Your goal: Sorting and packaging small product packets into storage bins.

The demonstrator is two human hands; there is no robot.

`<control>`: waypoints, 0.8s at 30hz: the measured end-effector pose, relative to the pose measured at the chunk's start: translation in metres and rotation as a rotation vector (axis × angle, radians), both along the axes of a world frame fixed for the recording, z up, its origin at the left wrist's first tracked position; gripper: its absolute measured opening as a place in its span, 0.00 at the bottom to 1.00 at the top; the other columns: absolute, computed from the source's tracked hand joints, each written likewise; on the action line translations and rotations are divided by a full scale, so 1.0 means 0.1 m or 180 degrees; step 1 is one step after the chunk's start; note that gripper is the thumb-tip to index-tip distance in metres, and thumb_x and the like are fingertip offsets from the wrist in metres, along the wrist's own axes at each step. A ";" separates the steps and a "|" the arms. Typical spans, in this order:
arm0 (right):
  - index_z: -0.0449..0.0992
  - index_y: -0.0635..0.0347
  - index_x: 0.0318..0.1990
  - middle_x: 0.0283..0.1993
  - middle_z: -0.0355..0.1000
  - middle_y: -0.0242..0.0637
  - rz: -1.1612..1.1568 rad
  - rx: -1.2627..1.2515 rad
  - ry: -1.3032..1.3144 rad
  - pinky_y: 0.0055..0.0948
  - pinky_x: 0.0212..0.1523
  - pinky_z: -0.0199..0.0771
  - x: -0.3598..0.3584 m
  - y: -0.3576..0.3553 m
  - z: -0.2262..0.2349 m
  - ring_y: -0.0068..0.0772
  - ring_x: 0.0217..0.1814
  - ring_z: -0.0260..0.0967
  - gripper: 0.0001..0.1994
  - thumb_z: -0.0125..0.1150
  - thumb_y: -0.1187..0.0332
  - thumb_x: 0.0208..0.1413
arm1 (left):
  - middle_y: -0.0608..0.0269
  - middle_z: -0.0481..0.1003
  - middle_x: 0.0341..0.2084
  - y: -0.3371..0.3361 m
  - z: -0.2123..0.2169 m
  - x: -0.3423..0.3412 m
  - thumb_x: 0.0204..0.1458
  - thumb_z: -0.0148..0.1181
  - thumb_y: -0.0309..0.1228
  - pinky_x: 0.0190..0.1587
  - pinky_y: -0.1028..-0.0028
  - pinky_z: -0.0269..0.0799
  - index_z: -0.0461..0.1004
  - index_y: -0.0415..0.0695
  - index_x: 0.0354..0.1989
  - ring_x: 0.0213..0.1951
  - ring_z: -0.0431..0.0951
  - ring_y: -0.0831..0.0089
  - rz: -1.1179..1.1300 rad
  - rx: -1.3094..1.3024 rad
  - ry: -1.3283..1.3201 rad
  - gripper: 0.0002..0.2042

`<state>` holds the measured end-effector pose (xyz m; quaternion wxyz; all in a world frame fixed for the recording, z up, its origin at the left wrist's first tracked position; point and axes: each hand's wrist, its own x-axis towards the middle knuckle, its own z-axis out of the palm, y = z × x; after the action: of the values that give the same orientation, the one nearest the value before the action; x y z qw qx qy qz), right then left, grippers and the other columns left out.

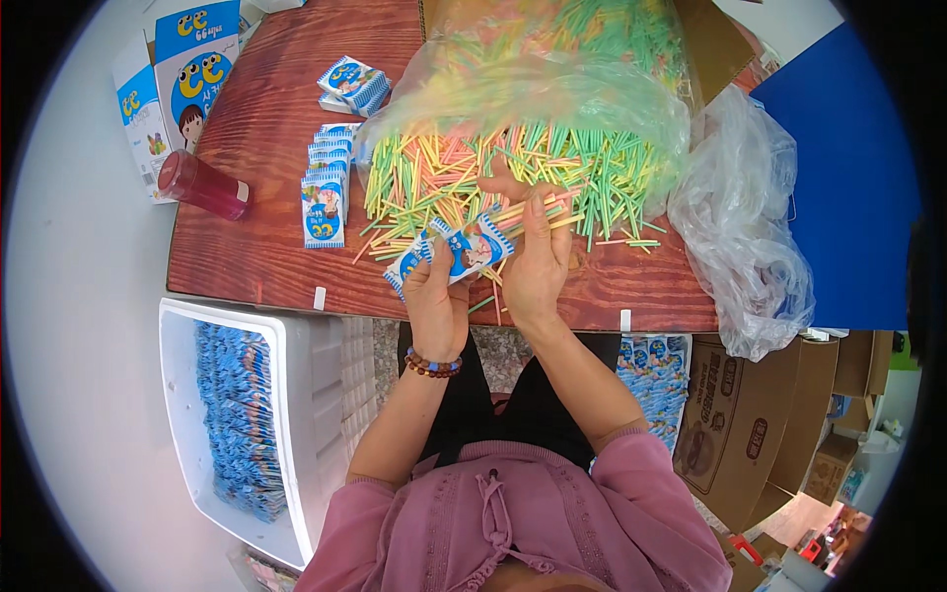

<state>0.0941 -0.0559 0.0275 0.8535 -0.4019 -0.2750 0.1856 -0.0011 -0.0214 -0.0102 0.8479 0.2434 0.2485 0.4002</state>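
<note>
My left hand (437, 296) is closed on a few small blue-and-white packets (475, 245), fanned out just over the table's near edge. Against the end of the top packet, my right hand (536, 261) pinches several thin candy sticks (515, 209), pink and yellow. Whether their tips are inside the packet, I cannot tell. Behind both hands spreads a heap of loose candy sticks (602, 183) in pink, yellow and green, spilling from a large clear plastic bag (533, 84). To the left lie a row of overlapping packets (324, 209) and a small stack of packets (352, 81).
A red-lidded jar (204, 185) lies at the reddish wooden table's (266, 261) left, near printed cartons (197, 74). Crumpled plastic (745, 227) hangs over the right edge. Below left stands a white bin (286, 395) of packets; below right, more packets (653, 380) and a brown cardboard box (740, 424).
</note>
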 end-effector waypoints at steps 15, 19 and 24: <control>0.62 0.65 0.60 0.64 0.60 0.47 0.0433 -0.0667 -0.0192 0.36 0.68 0.48 0.08 -0.10 -0.16 0.38 0.70 0.52 0.21 0.38 0.60 0.66 | 0.63 0.78 0.37 0.01 -0.16 0.08 0.61 0.53 0.32 0.44 0.71 0.74 0.76 0.40 0.39 0.38 0.78 0.75 0.0077 -0.0078 -0.0164 0.09; 0.58 0.69 0.63 0.65 0.59 0.46 0.0453 -0.1077 -0.0588 0.35 0.67 0.51 0.14 -0.17 -0.14 0.39 0.69 0.54 0.26 0.37 0.56 0.68 | 0.62 0.78 0.39 0.09 -0.14 0.06 0.61 0.52 0.33 0.45 0.69 0.74 0.75 0.39 0.39 0.39 0.78 0.73 0.0003 -0.0172 -0.0261 0.10; 0.72 0.60 0.49 0.47 0.71 0.36 0.0529 -0.2448 -0.1703 0.31 0.46 0.71 0.61 -0.73 -0.21 0.30 0.46 0.71 0.11 0.55 0.68 0.60 | 0.58 0.77 0.42 0.27 -0.01 -0.29 0.62 0.50 0.36 0.49 0.67 0.73 0.75 0.36 0.39 0.45 0.77 0.70 0.0161 -0.0008 -0.0155 0.14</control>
<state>0.1550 -0.1290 0.0064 0.5242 -0.6990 -0.4277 0.2317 -0.0302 0.0054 -0.0113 0.8435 0.2262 0.2344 0.4270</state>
